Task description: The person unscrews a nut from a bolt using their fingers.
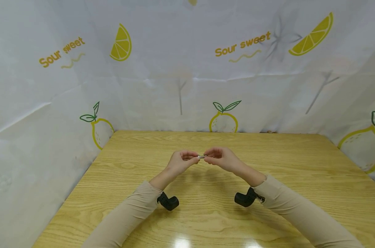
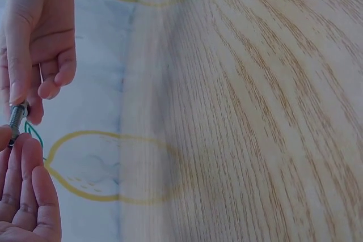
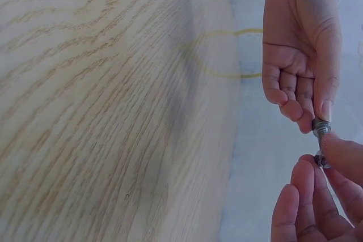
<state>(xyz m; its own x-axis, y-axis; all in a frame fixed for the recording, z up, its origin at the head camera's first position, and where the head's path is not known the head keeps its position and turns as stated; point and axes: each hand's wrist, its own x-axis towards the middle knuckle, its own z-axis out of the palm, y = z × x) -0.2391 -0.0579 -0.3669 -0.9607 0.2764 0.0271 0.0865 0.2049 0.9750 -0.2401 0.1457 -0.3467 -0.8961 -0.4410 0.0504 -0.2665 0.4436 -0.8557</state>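
A small silvery metal bolt [image 1: 201, 157] is held between both hands, above the middle of the table. My left hand [image 1: 182, 162] pinches one end with thumb and fingertips. From the other side, my right hand [image 1: 223, 159] pinches the opposite end. In the left wrist view the threaded shank of the bolt [image 2: 17, 118] shows between the fingertips. The right wrist view shows a wider ring-like part on the bolt [image 3: 321, 127] by the left hand and a darker wide part by the right fingertips. Which is head and which is nut I cannot tell.
Beneath the hands lies a wood-grain table [image 1: 203, 220]. A white curtain [image 1: 162, 62] printed with lemons surrounds its back and sides. Black wrist devices [image 1: 170, 202] hang under both forearms, over the table.
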